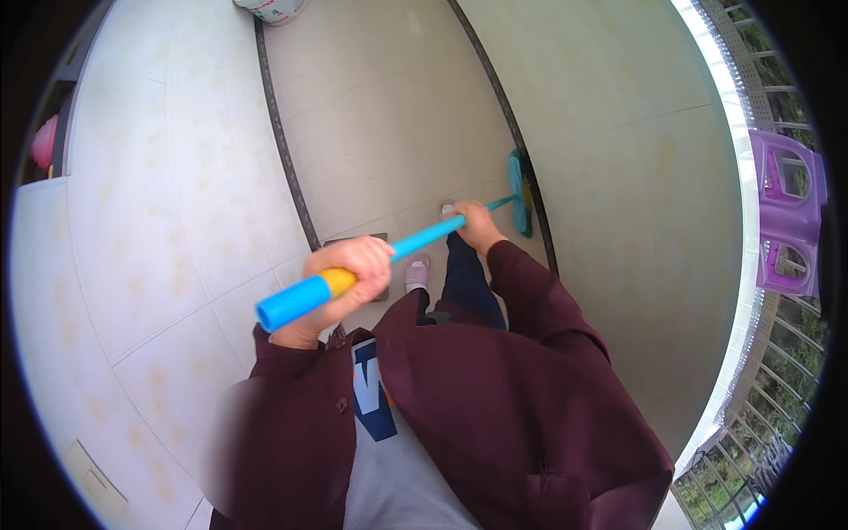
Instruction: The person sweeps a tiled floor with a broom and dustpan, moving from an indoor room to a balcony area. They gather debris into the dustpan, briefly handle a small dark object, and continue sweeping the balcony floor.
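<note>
Both my hands grip the blue handle [427, 238] of a broom, which slants across in front of my body. My left hand [354, 271] is wrapped around the yellow band near the handle's blue end cap [291, 303]. Lower down the shaft, my right hand [476, 225] closes around it. The teal broom head [520, 195] rests on the tiled floor, right against the dark skirting strip of the right wall. Its bristles are mostly hidden on the wall side.
The tiled floor [371, 132] runs between two pale tiled walls. A white bucket [275, 10] with printing stands at the far left. My slippers [417, 270] are below my hands, near a dark-edged floor plate [381, 291]. At right, a purple plastic stool [788, 212] sits by barred window railings [735, 470].
</note>
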A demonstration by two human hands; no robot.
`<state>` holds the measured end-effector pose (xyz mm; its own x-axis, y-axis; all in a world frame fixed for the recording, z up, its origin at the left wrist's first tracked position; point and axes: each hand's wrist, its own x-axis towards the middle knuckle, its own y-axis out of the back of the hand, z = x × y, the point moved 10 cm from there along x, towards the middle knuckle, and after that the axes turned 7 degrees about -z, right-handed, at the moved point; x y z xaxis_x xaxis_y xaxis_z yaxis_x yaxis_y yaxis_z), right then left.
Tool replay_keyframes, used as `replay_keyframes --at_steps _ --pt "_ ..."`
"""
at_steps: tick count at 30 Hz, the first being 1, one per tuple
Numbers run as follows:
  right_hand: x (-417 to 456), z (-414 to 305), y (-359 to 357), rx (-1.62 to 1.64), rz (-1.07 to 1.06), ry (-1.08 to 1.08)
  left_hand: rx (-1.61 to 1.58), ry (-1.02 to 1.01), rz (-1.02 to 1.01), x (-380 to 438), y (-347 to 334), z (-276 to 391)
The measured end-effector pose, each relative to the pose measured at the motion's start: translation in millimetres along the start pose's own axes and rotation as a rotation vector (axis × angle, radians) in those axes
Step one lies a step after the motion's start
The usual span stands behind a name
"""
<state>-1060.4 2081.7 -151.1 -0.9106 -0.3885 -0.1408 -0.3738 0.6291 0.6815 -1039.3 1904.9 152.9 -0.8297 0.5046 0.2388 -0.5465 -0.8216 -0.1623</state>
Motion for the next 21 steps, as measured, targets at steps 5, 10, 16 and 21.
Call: replay_keyframes --at_steps 5,10,16,21 --pt "102.0 -83.7 9.5 0.117 0.006 0.098 0.114 -0.110 0.071 48.7 27.7 58.7" --pt "135.1 -125.1 77.7 0.258 -0.042 0.209 0.133 -0.341 -0.292 110.6 3.2 106.3" --pt "128.3 -9.3 82.8 0.099 -0.117 0.093 0.055 -0.106 0.213 117.9 31.4 28.7" --pt "185.1 -42.6 46.7 0.079 -0.106 0.141 0.111 -0.054 0.359 123.3 67.6 30.2"
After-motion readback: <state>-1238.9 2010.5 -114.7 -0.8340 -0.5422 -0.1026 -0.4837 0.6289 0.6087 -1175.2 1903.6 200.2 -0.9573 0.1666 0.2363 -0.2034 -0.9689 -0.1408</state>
